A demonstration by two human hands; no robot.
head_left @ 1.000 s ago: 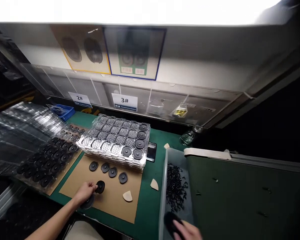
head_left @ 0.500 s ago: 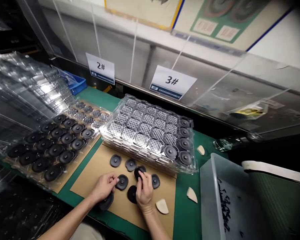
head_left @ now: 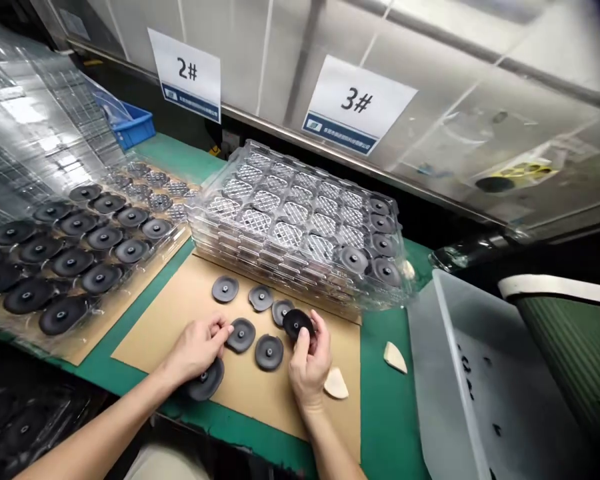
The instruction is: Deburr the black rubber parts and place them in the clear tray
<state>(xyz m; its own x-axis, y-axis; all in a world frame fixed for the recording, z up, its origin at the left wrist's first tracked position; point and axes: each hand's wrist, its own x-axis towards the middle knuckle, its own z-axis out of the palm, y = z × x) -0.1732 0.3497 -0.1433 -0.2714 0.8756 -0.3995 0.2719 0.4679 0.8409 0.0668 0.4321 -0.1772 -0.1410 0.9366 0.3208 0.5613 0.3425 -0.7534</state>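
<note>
My right hand (head_left: 310,360) pinches a black round disc (head_left: 297,322) and holds it tilted just above the brown cardboard sheet (head_left: 205,300). My left hand (head_left: 195,347) rests on the cardboard, its fingertips touching another black disc (head_left: 241,333), with a larger black disc (head_left: 205,382) partly under its palm. Several more discs (head_left: 269,351) lie loose on the cardboard between the hands. Behind them stands a stack of clear plastic trays (head_left: 300,227), the top one holding a few discs (head_left: 383,270) along its right side.
A clear tray full of black discs (head_left: 70,247) lies at the left, with stacked clear trays (head_left: 25,127) behind it. A translucent bin (head_left: 460,373) holding small black parts is at the right. Two beige wedges (head_left: 395,357) lie near the cardboard's right edge. Signs "2#" (head_left: 186,70) and "3#" (head_left: 357,103) hang behind.
My right hand came from the bin at the right to the cardboard and picked up a disc, now lifted. My view dropped down and closer to the trays.
</note>
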